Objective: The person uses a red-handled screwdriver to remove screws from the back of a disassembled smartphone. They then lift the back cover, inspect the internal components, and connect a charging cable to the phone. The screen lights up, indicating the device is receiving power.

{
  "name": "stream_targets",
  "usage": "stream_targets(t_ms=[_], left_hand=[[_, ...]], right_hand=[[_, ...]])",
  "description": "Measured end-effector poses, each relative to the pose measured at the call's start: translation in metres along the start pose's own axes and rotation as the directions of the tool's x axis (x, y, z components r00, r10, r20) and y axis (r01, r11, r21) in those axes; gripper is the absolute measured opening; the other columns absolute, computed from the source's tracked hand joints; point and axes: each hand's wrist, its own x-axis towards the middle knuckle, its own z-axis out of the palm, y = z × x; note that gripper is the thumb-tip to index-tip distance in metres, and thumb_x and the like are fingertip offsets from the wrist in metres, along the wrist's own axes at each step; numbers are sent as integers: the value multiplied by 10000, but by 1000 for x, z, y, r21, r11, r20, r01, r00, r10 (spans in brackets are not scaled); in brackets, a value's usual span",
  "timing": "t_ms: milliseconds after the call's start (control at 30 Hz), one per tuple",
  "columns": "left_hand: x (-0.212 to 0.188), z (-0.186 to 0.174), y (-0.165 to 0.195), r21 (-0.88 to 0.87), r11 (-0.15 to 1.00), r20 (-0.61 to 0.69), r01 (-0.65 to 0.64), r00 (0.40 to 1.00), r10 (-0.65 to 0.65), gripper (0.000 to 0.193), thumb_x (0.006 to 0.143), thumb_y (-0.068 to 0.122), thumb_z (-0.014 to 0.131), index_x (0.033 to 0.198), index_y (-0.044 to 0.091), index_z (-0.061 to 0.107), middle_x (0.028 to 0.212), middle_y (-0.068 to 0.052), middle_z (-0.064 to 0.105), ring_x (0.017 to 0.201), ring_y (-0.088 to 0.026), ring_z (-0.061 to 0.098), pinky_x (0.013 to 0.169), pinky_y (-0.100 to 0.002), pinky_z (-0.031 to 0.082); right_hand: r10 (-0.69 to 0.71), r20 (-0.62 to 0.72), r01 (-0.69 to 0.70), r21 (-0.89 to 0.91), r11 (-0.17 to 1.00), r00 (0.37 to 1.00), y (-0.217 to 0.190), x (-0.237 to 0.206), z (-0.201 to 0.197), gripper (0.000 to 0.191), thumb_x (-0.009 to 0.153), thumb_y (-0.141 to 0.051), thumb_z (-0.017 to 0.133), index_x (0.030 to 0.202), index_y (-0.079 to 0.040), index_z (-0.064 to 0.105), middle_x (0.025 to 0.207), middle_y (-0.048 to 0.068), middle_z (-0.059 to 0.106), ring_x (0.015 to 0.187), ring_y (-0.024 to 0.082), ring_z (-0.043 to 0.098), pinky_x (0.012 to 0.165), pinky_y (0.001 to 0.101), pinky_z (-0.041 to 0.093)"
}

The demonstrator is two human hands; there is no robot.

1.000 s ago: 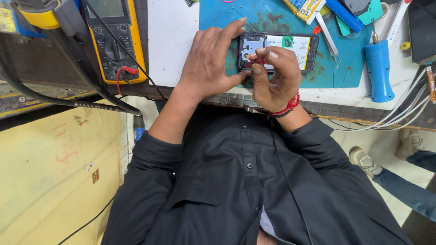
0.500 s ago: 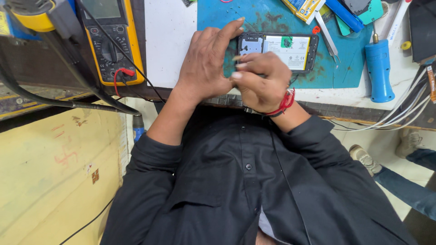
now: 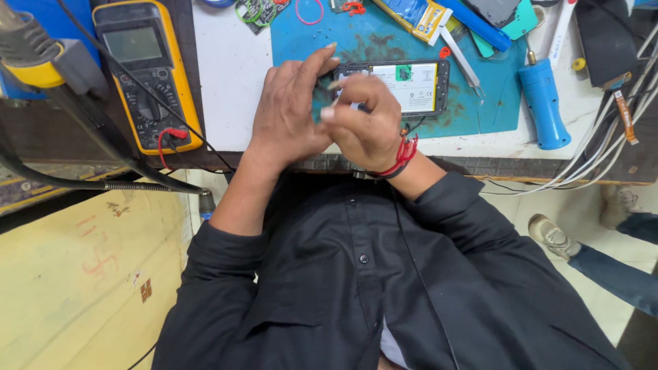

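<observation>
At upper centre, the left hand [image 3: 288, 113] rests spread-fingered on the opened phone [image 3: 404, 85]. The right hand [image 3: 367, 123] pinches a thin tool there. A yellow meter [image 3: 147, 75] lies upper left.

**What we cannot see**

Our hands cover the left end of the phone [image 3: 411, 85], so we cannot tell what the right hand [image 3: 367, 127] pinches. The board [image 3: 259, 10] and red band [image 3: 310, 10] at the mat's far edge are cut off. The meter [image 3: 147, 75] screen is too small to read.
</observation>
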Motion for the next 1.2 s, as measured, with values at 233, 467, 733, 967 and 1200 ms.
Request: stream_targets(t_ms=[233,467,733,967,1200], left_hand=[[0,2,0,6,1000,1,17,1000,-17,940,711,120,866,1527,100,401,1361,-21,688,1153,-234,622,1004,-394,445],[1,-1,2,-1,1000,-4,17,1000,-17,925,712,149,868,1515,95,413,1332,-29,687,1147,-236,628,1005,-397,445],[2,0,1,6,1000,-5,16,1000,-16,934,708,139,868,1521,103,412,1339,-23,688,1136,-230,634,1000,-392,450],[0,1,0,5,1000,-8,8,1000,-8,947,706,177,886,1520,100,407,1323,-20,686,1113,-236,633,1001,-398,452],[-1,2,0,4,1000,-25,12,1000,-12,942,722,225,886,1526,109,409,1314,-14,687,1131,-225,637,1004,-392,454]], right_hand=[[36,71,-39,31,999,997,1,-10,1,515,864,111,739,1288,-141,590,1229,142,647,1051,350,702,874,426,598],[59,40,-60,30,998,997,0,-5,-2,461,909,96,715,1292,-131,594,1168,167,673,950,299,717,793,410,591],[56,65,-55,-19,998,996,-1,-8,-2,436,936,63,714,1308,-112,568,1257,196,650,987,329,705,854,398,589],[117,66,-120,48,992,991,-2,-14,-1,481,947,159,640,1330,-126,581,1295,203,630,1080,315,723,875,370,622],[119,54,-117,-41,992,991,-4,-18,0,515,947,152,638,1369,-132,562,1296,163,646,1075,290,713,870,349,600]])
